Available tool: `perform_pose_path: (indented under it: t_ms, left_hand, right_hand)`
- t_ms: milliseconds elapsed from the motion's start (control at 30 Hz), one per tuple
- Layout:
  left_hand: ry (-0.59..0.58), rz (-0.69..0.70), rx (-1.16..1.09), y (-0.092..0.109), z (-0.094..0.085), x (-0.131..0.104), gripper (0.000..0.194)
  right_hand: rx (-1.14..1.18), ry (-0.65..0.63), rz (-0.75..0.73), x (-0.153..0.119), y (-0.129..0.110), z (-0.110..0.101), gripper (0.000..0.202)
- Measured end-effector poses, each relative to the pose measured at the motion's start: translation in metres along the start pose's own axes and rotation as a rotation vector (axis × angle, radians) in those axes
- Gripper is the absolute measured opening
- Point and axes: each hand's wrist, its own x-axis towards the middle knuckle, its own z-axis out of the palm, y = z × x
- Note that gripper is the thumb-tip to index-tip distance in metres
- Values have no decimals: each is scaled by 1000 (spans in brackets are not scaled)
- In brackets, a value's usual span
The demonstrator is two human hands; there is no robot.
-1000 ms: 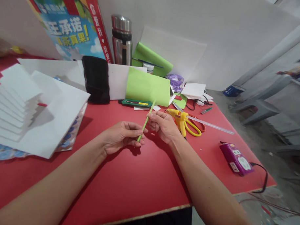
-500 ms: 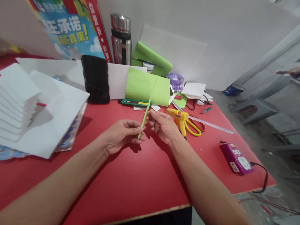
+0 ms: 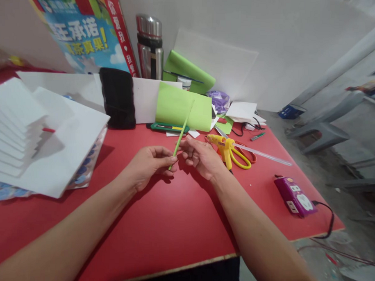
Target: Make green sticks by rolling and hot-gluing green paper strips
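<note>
one green strip (image 3: 182,132), slender and straight, was held above the red table (image 3: 172,222) between your two hands. long axis: it slanted, near end low and toward you, far end away and a little to your right, seen against the green sheet (image 3: 173,101). one left hand (image 3: 151,159): your thumb and fingers pinched the strip close to its near end, a short stub showed below the thumb, and most of the length ran out beyond your grip. one right hand (image 3: 202,157): your fingers were loosely curled and parted, with no hold on the strip to be seen; the strip lay just left of their tips, near its middle, and whether they touched it could not be told. far end: unheld by either hand. one yellow glue gun (image 3: 226,146): it lay just right of your right hand.
</note>
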Motion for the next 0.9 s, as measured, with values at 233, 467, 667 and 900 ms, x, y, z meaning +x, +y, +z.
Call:
perform_pose_path:
  t_ms: [233,467,667,900]
  left_hand:
    - [68,40,102,0,3,-2,34]
    - [96,50,170,0,4,-1,28]
    - [113,44,194,0,6,-2,22]
    - [120,31,216,2,8,-2,19]
  right_hand:
    - [-33,-11,14,-1,0,-1,37]
    - [-73,7,-22,-3,0,1,33]
    - [-111,19,-42,-1,4,-1,34]
    - [-123,7,-65,1,6,-4,37]
